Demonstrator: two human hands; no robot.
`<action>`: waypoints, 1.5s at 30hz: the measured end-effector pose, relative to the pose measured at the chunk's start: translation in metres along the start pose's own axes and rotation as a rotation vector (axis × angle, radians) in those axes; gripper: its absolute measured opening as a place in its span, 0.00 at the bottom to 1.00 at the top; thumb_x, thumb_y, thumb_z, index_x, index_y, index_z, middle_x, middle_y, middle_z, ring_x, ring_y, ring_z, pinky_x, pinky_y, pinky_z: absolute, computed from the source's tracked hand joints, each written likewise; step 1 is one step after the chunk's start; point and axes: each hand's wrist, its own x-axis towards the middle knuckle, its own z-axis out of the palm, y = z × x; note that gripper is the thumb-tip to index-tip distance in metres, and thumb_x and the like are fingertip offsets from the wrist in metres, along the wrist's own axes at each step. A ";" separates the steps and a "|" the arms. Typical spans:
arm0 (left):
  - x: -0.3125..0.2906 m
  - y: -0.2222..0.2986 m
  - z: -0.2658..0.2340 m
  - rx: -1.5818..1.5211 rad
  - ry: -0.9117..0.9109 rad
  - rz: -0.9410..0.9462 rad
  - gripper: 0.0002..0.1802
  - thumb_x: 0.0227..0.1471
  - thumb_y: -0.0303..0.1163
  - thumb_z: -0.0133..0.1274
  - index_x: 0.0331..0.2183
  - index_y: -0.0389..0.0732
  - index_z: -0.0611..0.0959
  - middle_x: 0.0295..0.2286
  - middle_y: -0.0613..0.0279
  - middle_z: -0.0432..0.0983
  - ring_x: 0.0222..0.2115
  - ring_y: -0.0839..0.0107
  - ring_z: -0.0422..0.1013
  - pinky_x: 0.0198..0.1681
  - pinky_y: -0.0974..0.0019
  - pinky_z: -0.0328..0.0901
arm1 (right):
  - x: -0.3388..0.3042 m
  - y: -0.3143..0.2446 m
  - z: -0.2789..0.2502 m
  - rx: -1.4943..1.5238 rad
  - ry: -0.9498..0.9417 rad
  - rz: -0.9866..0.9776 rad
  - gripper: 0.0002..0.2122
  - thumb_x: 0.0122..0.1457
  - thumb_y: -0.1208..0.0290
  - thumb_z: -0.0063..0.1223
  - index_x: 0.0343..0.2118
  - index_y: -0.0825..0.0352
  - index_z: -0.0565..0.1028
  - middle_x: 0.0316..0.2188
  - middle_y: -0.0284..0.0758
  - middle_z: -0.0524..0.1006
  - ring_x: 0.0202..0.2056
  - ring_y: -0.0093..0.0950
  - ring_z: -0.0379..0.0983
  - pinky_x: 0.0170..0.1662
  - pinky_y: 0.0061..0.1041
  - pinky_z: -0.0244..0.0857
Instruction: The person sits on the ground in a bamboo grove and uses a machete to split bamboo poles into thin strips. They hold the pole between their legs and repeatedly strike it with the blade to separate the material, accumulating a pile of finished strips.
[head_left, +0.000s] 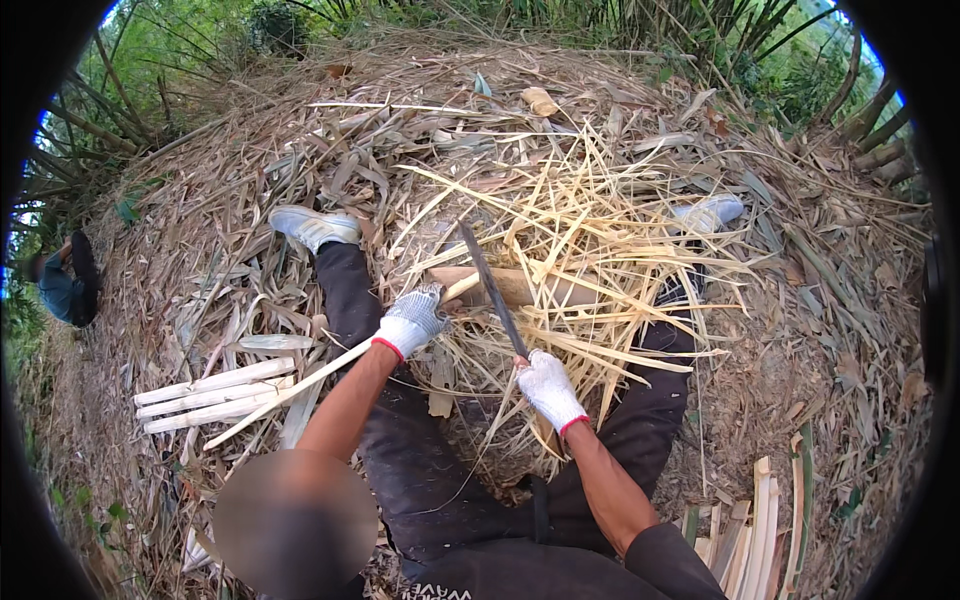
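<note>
My left hand [412, 321], in a white knit glove with a red cuff, is closed around a long pale bamboo strip [318, 377]. One end of the strip slants down to the left, and the other reaches past my fingers to the bamboo log [512, 285] between my legs. In a matching glove, my right hand [548, 388] grips the handle of a long dark-bladed knife [487, 286]. Its blade points away and slightly left, crossing over the log beside the strip's far end. Thin yellow shavings [590, 250] pile over the log and my right leg.
Several split bamboo strips [213, 395] lie stacked at left. More strips [755, 530] rest at lower right. Dry leaves [250, 240] cover the ground, with bamboo clumps [880, 120] behind. Another person [65, 282] is at the far left. My shoes [315, 227] lie apart.
</note>
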 end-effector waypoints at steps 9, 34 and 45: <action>0.012 -0.003 -0.017 -0.136 -0.197 -0.127 0.38 0.57 0.63 0.46 0.45 0.34 0.81 0.38 0.36 0.79 0.41 0.43 0.75 0.45 0.49 0.68 | -0.027 -0.031 -0.031 -0.088 0.163 -0.169 0.18 0.65 0.60 0.45 0.28 0.72 0.75 0.27 0.53 0.76 0.33 0.54 0.74 0.36 0.49 0.67; 0.015 -0.010 -0.001 -0.088 -0.155 -0.130 0.31 0.58 0.60 0.46 0.41 0.41 0.83 0.33 0.39 0.80 0.36 0.42 0.76 0.40 0.46 0.68 | -0.005 -0.014 -0.033 -0.203 -0.018 -0.163 0.13 0.60 0.65 0.47 0.29 0.70 0.77 0.31 0.52 0.78 0.34 0.51 0.76 0.40 0.47 0.70; 0.020 -0.018 0.009 -0.092 -0.063 -0.133 0.30 0.57 0.61 0.48 0.36 0.43 0.86 0.29 0.41 0.80 0.33 0.46 0.77 0.38 0.49 0.68 | -0.005 -0.036 -0.033 -0.122 0.140 -0.249 0.16 0.62 0.62 0.48 0.27 0.72 0.76 0.25 0.54 0.77 0.31 0.52 0.75 0.36 0.46 0.69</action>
